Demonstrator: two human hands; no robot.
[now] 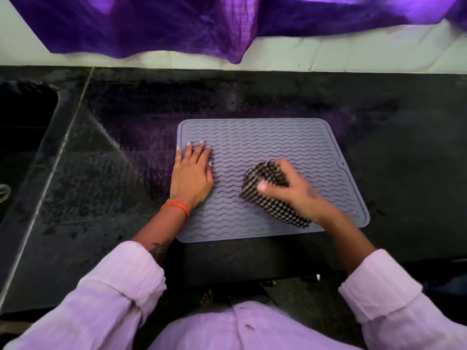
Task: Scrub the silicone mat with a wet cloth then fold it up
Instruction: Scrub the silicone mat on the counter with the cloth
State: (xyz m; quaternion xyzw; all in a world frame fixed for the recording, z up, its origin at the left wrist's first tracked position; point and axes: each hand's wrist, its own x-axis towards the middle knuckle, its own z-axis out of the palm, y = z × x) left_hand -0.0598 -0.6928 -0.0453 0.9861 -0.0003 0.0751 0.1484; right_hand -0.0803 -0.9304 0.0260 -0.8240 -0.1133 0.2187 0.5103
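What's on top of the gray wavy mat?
On the gray ridged silicone mat the left hand presses flat, and the right hand grips a black-and-white checked cloth. The mat beneath them is hidden.

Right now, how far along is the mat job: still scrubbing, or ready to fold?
Done: the silicone mat lies flat on the dark counter. In hand: scrubbing; the right hand grips the bunched checkered cloth against the mat's near right part, motion-blurred, while the left hand presses flat on its left edge. Left: folding; no corner is lifted. Whether the cloth is wet cannot be told.
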